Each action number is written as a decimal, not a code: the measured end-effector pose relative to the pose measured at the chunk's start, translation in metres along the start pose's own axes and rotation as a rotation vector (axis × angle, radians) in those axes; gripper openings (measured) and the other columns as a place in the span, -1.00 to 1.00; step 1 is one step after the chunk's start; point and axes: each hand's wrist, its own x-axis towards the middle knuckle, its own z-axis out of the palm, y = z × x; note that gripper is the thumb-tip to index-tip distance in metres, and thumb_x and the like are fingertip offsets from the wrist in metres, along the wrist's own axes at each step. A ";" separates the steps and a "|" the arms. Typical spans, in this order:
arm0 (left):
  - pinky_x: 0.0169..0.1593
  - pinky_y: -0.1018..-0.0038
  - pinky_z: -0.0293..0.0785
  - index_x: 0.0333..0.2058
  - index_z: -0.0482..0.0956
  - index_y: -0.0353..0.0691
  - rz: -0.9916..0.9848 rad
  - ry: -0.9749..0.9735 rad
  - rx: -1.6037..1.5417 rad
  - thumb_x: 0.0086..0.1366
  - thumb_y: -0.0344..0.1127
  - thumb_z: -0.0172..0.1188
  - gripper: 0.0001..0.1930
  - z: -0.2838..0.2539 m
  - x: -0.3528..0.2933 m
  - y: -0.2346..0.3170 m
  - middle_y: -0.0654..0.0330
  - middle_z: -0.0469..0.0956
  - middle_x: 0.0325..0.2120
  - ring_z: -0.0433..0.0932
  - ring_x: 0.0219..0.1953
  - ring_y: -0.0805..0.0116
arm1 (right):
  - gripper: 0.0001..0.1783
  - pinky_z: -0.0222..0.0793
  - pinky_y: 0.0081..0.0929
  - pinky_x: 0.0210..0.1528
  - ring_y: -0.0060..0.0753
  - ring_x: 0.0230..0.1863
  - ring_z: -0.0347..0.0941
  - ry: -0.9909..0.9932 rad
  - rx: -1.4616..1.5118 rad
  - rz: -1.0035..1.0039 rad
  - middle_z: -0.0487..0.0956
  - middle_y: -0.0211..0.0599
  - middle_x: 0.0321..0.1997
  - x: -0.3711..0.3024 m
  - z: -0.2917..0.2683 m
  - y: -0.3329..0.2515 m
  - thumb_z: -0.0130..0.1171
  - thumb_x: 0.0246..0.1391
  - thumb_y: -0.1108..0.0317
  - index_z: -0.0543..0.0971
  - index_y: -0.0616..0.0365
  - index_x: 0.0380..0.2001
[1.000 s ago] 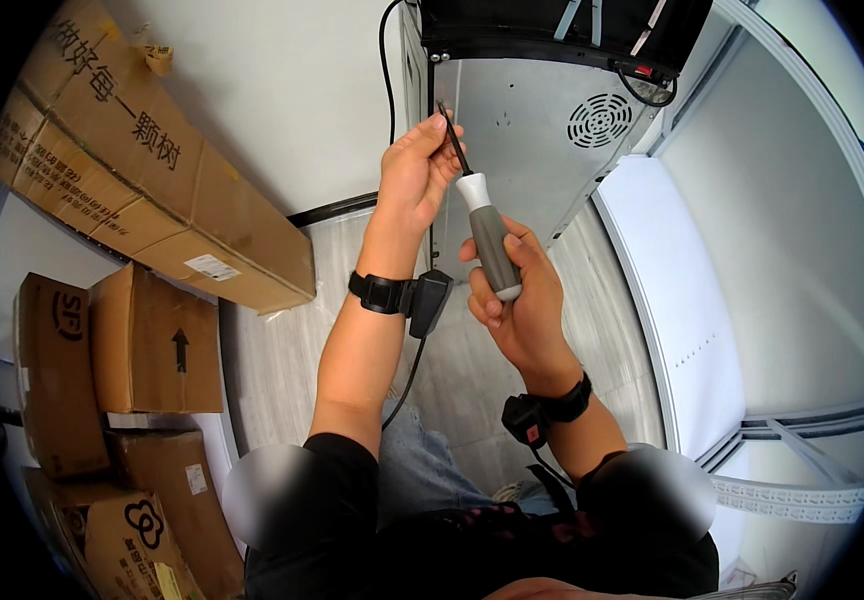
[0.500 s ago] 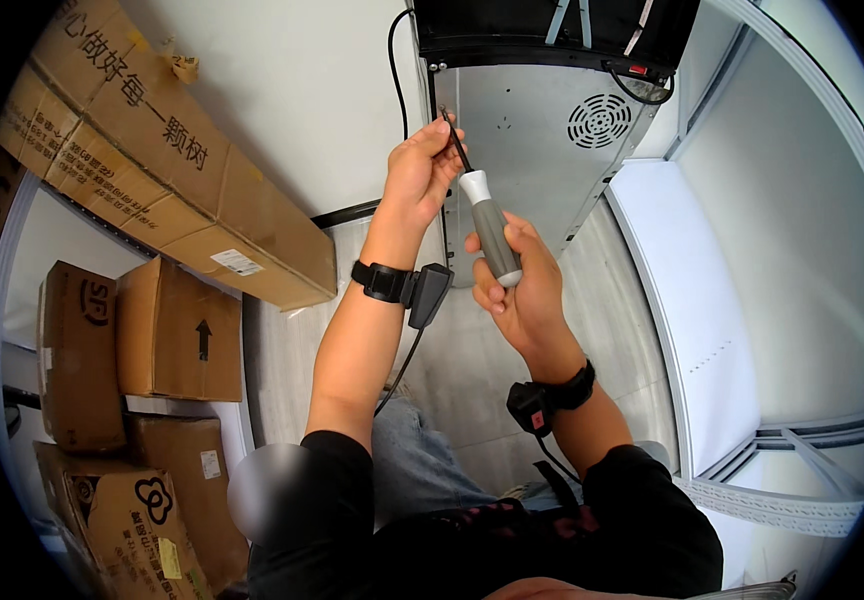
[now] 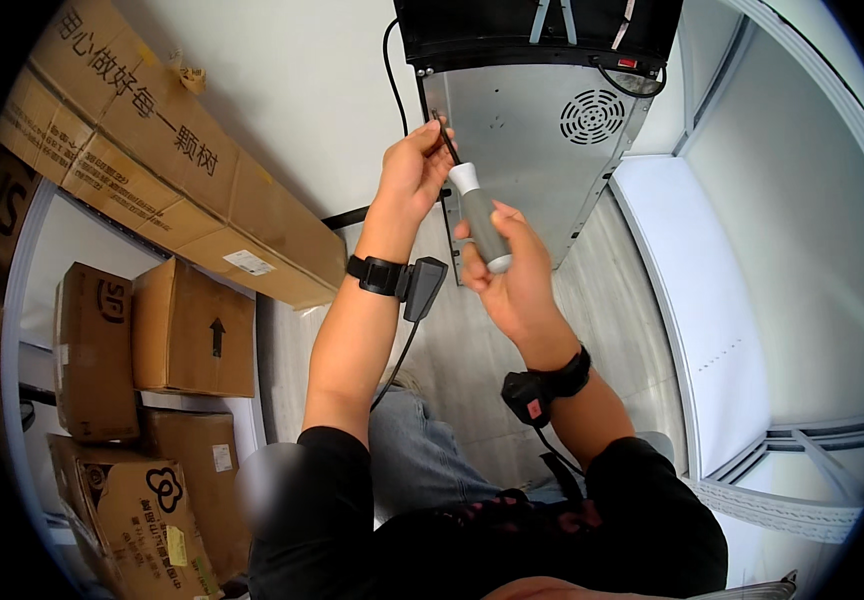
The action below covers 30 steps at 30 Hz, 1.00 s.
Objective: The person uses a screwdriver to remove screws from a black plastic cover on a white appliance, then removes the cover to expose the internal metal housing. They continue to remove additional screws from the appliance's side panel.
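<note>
A screwdriver [image 3: 483, 215] with a grey handle and a white collar slants up and left in front of a machine's silver metal panel [image 3: 527, 165]. My right hand [image 3: 524, 275] is wrapped round the handle from the right and below. Around the dark shaft, close to its tip, the fingers of my left hand [image 3: 415, 170] are pinched. That tip lies at the panel's upper left edge, just below the black upper section [image 3: 522, 50]. Whether it sits in a screw is too small to tell.
Round vent slots [image 3: 593, 117] and a black cable [image 3: 632, 92] are at the machine's right. A tall carton [image 3: 182, 170] leans at the left, above several smaller boxes [image 3: 195, 335]. A white shelf [image 3: 687, 300] stands right. Each wrist wears a strapped black device [image 3: 422, 287] with a cord.
The view has shifted slightly, with the machine a little further left and the boxes further right. Both hands keep hold of the screwdriver; my right fingers have moved slightly on the handle.
</note>
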 end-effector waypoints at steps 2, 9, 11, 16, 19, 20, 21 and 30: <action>-0.27 0.56 0.48 -0.19 0.47 -0.35 -0.031 0.000 0.047 0.30 -0.38 0.04 -0.82 0.002 -0.004 0.004 0.22 0.46 -0.40 0.45 -0.38 0.44 | -0.57 0.17 -0.62 -0.71 -0.55 -0.65 0.27 0.047 -0.233 -0.055 0.41 -0.19 -0.32 0.001 0.003 0.007 -0.03 0.11 0.35 0.18 0.19 0.02; -0.44 0.58 0.47 -0.30 0.49 -0.21 -0.033 0.069 0.486 0.19 -0.28 0.24 -0.82 0.009 -0.006 0.018 0.29 0.47 -0.48 0.48 -0.51 0.47 | -0.36 0.27 -0.49 -0.57 -0.56 -0.55 0.33 0.082 -0.634 0.049 0.29 -0.23 -0.17 0.007 0.006 0.016 0.15 0.00 0.44 0.08 0.12 0.10; -0.45 0.58 0.48 -0.30 0.50 -0.23 -0.043 0.081 0.550 0.19 -0.29 0.24 -0.83 0.008 -0.004 0.022 0.29 0.47 -0.50 0.49 -0.53 0.46 | -0.41 0.31 -0.48 -0.54 -0.51 -0.48 0.38 0.065 -0.536 0.005 0.33 -0.23 -0.17 0.008 0.005 0.021 0.11 0.03 0.41 0.10 0.13 0.10; -0.40 0.54 0.52 -0.20 0.50 -0.28 -0.097 0.064 0.607 0.25 -0.30 0.17 -0.79 0.007 0.001 0.028 0.28 0.50 -0.49 0.52 -0.49 0.45 | -0.53 0.44 -0.51 -0.48 -0.42 -0.35 0.47 -0.122 -0.143 0.249 0.42 -0.25 -0.23 0.012 -0.007 0.004 -0.02 0.10 0.34 0.17 0.15 0.07; -0.38 0.53 0.54 -0.20 0.50 -0.29 -0.098 0.029 0.639 0.27 -0.32 0.12 -0.80 0.008 -0.002 0.031 0.25 0.52 -0.46 0.54 -0.46 0.43 | -0.60 0.51 -0.44 -0.44 -0.41 -0.32 0.48 -0.145 -0.188 0.290 0.43 -0.25 -0.21 0.016 -0.015 0.005 -0.04 0.13 0.32 0.24 0.18 0.02; -0.38 0.53 0.53 -0.20 0.50 -0.29 -0.104 0.025 0.645 0.27 -0.32 0.12 -0.80 0.008 -0.002 0.032 0.25 0.52 -0.46 0.55 -0.46 0.42 | -0.61 0.53 -0.43 -0.44 -0.41 -0.32 0.47 -0.129 -0.251 0.278 0.43 -0.26 -0.22 0.016 -0.015 0.006 -0.03 0.13 0.33 0.25 0.19 0.01; -0.38 0.53 0.53 -0.19 0.50 -0.30 -0.109 0.021 0.650 0.27 -0.31 0.11 -0.80 0.008 -0.002 0.034 0.25 0.52 -0.46 0.55 -0.45 0.42 | -0.62 0.54 -0.41 -0.43 -0.42 -0.33 0.47 -0.112 -0.315 0.265 0.43 -0.27 -0.22 0.016 -0.015 0.007 -0.02 0.13 0.34 0.26 0.20 0.01; -0.46 0.57 0.47 -0.31 0.51 -0.25 -0.108 0.093 0.887 0.24 -0.28 0.17 -0.84 0.015 0.001 0.036 0.25 0.53 -0.49 0.51 -0.53 0.46 | -0.54 0.49 -0.50 -0.51 -0.56 -0.35 0.38 -0.003 -0.800 0.142 0.38 -0.34 -0.29 0.026 -0.016 0.032 0.18 0.03 0.25 0.28 0.19 -0.07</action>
